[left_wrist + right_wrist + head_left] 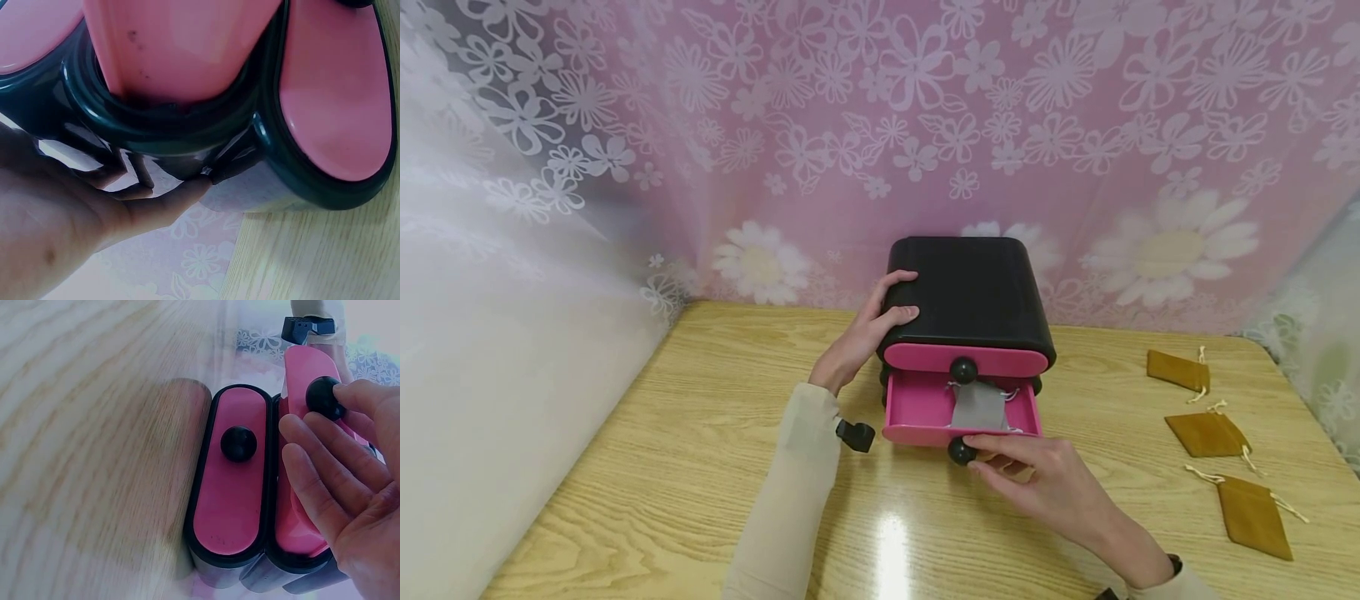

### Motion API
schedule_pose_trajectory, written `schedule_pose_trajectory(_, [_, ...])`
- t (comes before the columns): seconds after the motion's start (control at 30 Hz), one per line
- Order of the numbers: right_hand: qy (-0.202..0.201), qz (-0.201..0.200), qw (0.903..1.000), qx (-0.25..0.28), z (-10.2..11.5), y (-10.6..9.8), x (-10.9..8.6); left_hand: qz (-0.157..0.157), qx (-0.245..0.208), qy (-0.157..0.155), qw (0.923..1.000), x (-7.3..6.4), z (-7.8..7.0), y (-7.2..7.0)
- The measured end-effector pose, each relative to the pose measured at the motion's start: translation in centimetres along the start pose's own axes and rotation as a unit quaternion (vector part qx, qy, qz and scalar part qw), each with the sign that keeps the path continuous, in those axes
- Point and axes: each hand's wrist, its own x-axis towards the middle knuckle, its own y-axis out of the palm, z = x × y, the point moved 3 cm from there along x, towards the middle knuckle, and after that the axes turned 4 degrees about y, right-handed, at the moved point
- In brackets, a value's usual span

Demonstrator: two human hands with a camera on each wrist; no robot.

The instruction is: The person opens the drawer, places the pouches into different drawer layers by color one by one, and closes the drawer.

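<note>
A black drawer box with pink drawer fronts stands on the wooden table. Its middle drawer is pulled out, and a grey drawstring pouch lies inside, right of centre. My right hand pinches that drawer's round black knob between thumb and index finger, the other fingers extended below it. My left hand rests against the left side of the box, with two fingertips on its top; the left wrist view shows fingers along the black casing. The top drawer and the bottom drawer are closed.
Three brown drawstring pouches lie in a column on the table's right side. Behind the box hangs a pink flowered curtain, with a whitish curtain along the left edge. A black device sticks out from my left sleeve.
</note>
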Motion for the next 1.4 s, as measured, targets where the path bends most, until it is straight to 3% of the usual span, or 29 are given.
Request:
schedule_pose_trajectory(0.43, [0.041,-0.003,0.9990,0.015,-0.4,0.2,0.2,0.002,-0.007,0.002,1.0000,0.1,0.1,0.0])
schedule_pose_trajectory(0.87, [0.048,-0.037,0.9981,0.008,-0.9,0.3,0.3,0.003,-0.010,0.002,0.9999,0.0,0.1,0.0])
schedule_pose_trajectory(1.17, [0.101,-0.032,0.9944,-0.005,-1.2,0.4,0.4,0.003,-0.008,0.001,1.0000,-0.1,0.0,0.1])
schedule_pose_trajectory(1.4, [0.118,-0.026,0.9925,0.015,-1.5,0.5,0.6,0.003,-0.010,0.002,0.9999,0.0,0.0,0.1])
